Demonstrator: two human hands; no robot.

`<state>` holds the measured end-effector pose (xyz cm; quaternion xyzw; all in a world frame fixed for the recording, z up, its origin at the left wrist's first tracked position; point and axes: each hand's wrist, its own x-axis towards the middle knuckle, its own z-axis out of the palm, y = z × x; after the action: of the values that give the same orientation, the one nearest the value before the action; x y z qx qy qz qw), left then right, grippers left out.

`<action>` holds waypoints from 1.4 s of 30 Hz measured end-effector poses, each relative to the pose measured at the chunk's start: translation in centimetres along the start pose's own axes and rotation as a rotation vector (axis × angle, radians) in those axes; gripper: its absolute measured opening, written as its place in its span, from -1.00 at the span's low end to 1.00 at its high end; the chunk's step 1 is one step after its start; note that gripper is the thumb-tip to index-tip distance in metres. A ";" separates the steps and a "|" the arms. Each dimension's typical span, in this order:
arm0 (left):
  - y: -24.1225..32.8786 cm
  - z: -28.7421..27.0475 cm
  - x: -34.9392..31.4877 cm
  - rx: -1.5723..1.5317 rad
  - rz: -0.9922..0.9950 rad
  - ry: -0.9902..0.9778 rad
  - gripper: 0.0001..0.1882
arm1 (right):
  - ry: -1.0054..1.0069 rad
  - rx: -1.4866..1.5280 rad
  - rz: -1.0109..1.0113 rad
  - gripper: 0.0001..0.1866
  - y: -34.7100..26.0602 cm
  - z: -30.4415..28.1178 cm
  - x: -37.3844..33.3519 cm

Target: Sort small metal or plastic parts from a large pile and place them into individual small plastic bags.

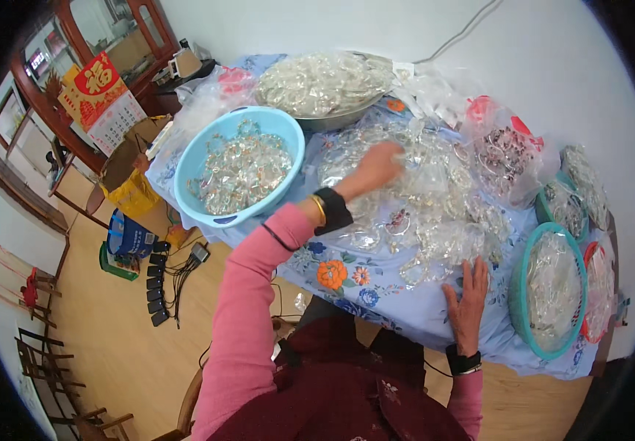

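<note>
A wide heap of small clear plastic packets [435, 184] with what look like beaded bracelets inside covers the middle of the flowered blue tablecloth [383, 294]. Over the heap's left part reaches my left hand [377, 167], its fingers blurred, so I cannot make out whether they hold anything. My right hand [468, 301] rests at the heap's near edge with fingers stretched out and spread, its fingertips by the packets. To the left of the heap stands a light blue basin [185, 180] with packets showing some orange and green beads. Behind it, a metal bowl [336, 120] is piled high with more packets.
Along the right side stand a teal basket [527, 334] and a red basket [589, 327], both filled with bagged items. A plastic bag with dark red pieces [507, 151] lies at the back right. On the floor at left are black devices with cables [157, 283].
</note>
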<state>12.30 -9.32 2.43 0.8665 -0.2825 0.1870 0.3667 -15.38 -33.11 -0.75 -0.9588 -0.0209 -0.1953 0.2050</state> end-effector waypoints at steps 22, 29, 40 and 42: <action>3.7 -0.2 -7.6 0.093 0.058 -0.365 -0.87 | -0.085 -0.080 -0.006 -0.45 -0.5 0.2 0.4; 6.4 -3.9 -7.7 -0.885 -0.640 -0.293 -0.92 | 0.168 0.131 -0.134 -0.53 -3.6 -0.8 1.0; 12.3 -3.6 -11.8 -1.298 -0.683 -0.233 -0.79 | -0.080 1.374 0.491 -0.80 -7.3 0.6 4.3; 12.5 -3.4 -12.0 -1.312 -0.683 -0.227 -0.78 | -0.086 1.370 0.486 -0.82 -7.1 0.5 4.3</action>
<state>-5.17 -9.74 4.89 0.5233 -0.0874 -0.2345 0.8146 -12.12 -26.57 3.17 -0.5995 0.0672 -0.0494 0.7960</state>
